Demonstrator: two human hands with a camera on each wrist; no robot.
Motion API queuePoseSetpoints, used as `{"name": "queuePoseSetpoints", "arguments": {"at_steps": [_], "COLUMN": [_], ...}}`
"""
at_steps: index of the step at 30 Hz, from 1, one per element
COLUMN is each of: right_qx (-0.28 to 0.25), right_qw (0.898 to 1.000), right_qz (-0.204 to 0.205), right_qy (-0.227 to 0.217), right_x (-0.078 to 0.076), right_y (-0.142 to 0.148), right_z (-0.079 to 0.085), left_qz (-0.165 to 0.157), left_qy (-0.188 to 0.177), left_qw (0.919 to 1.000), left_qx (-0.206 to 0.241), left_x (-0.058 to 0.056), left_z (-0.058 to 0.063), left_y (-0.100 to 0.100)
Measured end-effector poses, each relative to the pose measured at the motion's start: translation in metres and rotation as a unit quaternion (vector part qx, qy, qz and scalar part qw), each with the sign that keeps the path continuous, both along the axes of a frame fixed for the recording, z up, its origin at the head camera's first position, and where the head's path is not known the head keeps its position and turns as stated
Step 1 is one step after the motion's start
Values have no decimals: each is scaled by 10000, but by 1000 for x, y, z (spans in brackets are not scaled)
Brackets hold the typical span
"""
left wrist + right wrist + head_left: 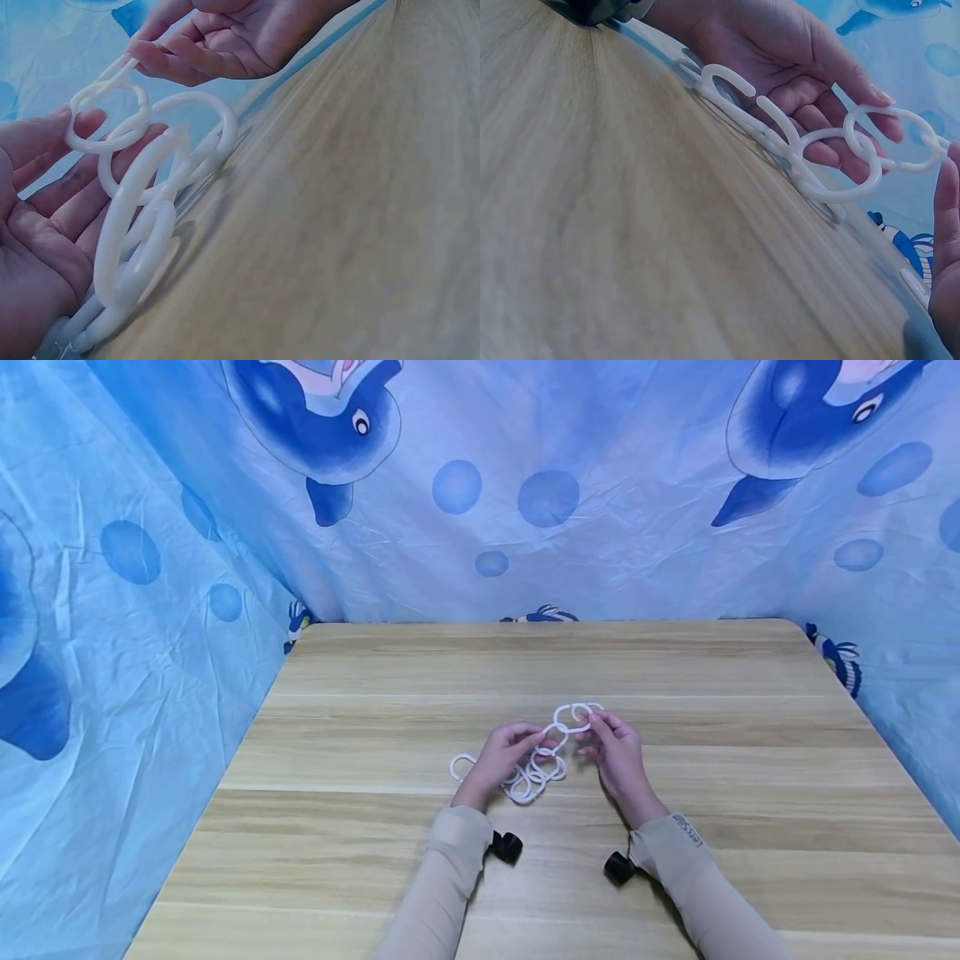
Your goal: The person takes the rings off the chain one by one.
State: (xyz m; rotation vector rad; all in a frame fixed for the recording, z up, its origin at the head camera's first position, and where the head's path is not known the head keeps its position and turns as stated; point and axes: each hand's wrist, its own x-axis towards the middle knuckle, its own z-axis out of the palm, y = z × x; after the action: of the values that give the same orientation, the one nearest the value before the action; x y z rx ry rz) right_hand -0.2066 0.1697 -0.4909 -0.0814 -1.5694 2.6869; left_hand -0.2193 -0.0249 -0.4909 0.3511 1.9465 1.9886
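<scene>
A chain of white plastic C-shaped rings (525,802) hangs between the two hands, its lower links bunched on the table. The left hand (501,753) pinches one link of the raised part between thumb and fingers; in the right wrist view that ring (900,112) shows at the thumb tip. Farther along, the right hand (621,756) pinches the chain's upper end with its fingertips. Close to the left palm, thick-looking links (112,247) hang down in the left wrist view. One hooked link (731,77) shows a gap in its loop. Fingers partly hide the held links.
A wood-grain table (337,852) spreads around both hands. Behind it and to the sides hangs a blue curtain (405,568) with dolphin prints. Each wrist carries a small black camera (508,847) close to the tabletop.
</scene>
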Motion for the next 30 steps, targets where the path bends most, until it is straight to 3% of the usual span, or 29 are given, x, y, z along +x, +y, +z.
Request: {"name": "queuePoseSetpoints", "arguments": {"at_steps": [7, 14, 23, 30], "right_qx": [-120, -144, 156, 352], "right_qw": [9999, 9999, 9995, 9984], "right_qz": [-8, 26, -29, -23], "right_qy": [45, -6, -287, -446], "right_x": [0, 0, -2, -3], "right_y": [0, 0, 0, -1], "right_z": [0, 0, -3, -3], "left_qz": [49, 331, 669, 791], "left_qy": [287, 333, 543, 612], "left_qw": [9995, 9983, 9947, 9939], "left_qx": [-149, -337, -553, -466], "left_x": [0, -1, -1, 0], "left_z": [2, 0, 1, 2], "left_y": [-1, -1, -1, -1]}}
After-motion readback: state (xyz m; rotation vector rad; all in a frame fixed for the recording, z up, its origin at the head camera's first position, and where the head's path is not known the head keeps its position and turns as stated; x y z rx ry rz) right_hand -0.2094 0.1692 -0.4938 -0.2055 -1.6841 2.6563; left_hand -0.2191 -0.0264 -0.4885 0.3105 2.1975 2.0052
